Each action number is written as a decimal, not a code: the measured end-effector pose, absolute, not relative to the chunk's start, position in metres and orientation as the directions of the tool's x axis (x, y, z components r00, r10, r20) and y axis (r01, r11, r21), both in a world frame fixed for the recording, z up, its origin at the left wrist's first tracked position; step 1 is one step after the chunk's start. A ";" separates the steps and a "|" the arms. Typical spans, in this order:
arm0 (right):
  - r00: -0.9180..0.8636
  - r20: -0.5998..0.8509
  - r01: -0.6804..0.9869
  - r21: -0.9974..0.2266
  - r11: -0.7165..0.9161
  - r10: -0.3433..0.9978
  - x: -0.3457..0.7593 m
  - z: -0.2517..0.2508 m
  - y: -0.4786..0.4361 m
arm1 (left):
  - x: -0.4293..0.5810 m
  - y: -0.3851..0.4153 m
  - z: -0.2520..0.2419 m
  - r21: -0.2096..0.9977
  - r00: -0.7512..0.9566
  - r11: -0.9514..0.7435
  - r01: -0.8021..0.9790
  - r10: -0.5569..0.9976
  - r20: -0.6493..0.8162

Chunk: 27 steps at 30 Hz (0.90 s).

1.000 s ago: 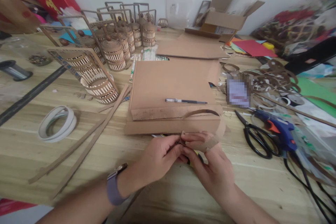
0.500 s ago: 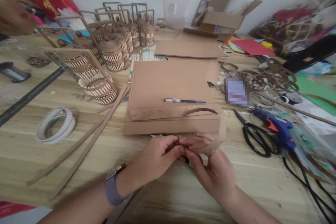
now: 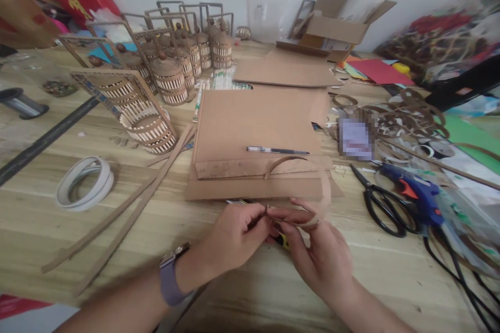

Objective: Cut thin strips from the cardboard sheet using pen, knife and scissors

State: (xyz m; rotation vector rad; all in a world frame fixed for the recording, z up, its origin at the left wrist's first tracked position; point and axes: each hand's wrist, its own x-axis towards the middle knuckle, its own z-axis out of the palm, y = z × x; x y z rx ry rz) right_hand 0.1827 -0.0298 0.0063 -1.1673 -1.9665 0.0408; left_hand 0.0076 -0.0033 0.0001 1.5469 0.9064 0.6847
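My left hand (image 3: 234, 231), with a watch on its wrist, pinches one end of a thin brown cardboard strip (image 3: 325, 187). Close against it, my right hand (image 3: 322, 252) grips the same strip between thumb and fingers. From my right hand the strip curls up and back in a loose loop over the front of the cardboard sheets (image 3: 250, 114). Partly hidden beneath my fingers is a yellow and black object (image 3: 282, 241), too covered to name. A pen (image 3: 277, 150) lies on the cardboard.
Small slatted lantern-like models (image 3: 150, 130) with handles stand at the left. White tape rolls (image 3: 85, 183) and long cardboard strips (image 3: 125, 223) lie nearer. On the right are black scissors (image 3: 385, 208), a blue glue gun (image 3: 417, 192) with its cord, and a tangle of curled strips (image 3: 414, 109).
The curled strip's loop has shifted slightly and stands wider above my right hand. Both hands keep their pinch close together. The whole view has moved a little.
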 end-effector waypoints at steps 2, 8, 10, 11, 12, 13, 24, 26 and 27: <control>-0.138 0.587 0.702 -0.510 0.497 0.797 0.185 0.002 -0.031 | 0.008 -0.003 -0.001 0.989 0.550 0.015 0.144 0.830 -0.093; -0.017 0.490 0.593 -0.697 0.403 0.872 0.187 -0.009 -0.034 | 0.009 -0.001 -0.001 0.987 0.548 0.070 0.142 0.825 -0.138; -0.012 0.486 0.621 -0.682 0.387 0.874 0.187 -0.009 -0.033 | 0.008 0.000 0.000 0.980 0.535 -0.006 0.197 0.839 -0.103; -0.002 0.467 0.617 -0.695 0.369 0.884 0.187 -0.008 -0.032 | 0.008 0.000 0.000 0.978 0.543 -0.035 0.205 0.836 -0.084; 0.012 0.436 0.591 -0.729 0.346 0.900 0.188 -0.007 -0.031 | 0.008 -0.001 0.000 0.979 0.556 -0.050 0.197 0.828 -0.069; 0.033 0.396 0.543 -0.778 0.316 0.918 0.188 -0.006 -0.030 | 0.008 -0.001 0.000 0.984 0.570 -0.046 0.173 0.820 -0.062; 0.056 0.456 0.397 -0.826 0.399 0.888 0.190 0.016 -0.026 | 0.010 0.000 -0.002 0.971 0.569 0.230 0.065 0.791 -0.226; 0.006 0.483 0.477 -0.771 0.422 0.875 0.198 0.029 -0.037 | 0.009 0.000 -0.002 0.970 0.557 0.228 0.088 0.796 -0.237; 0.013 0.478 0.504 -0.762 0.407 0.878 0.206 0.038 -0.044 | 0.009 0.000 -0.001 0.969 0.554 0.224 0.104 0.796 -0.243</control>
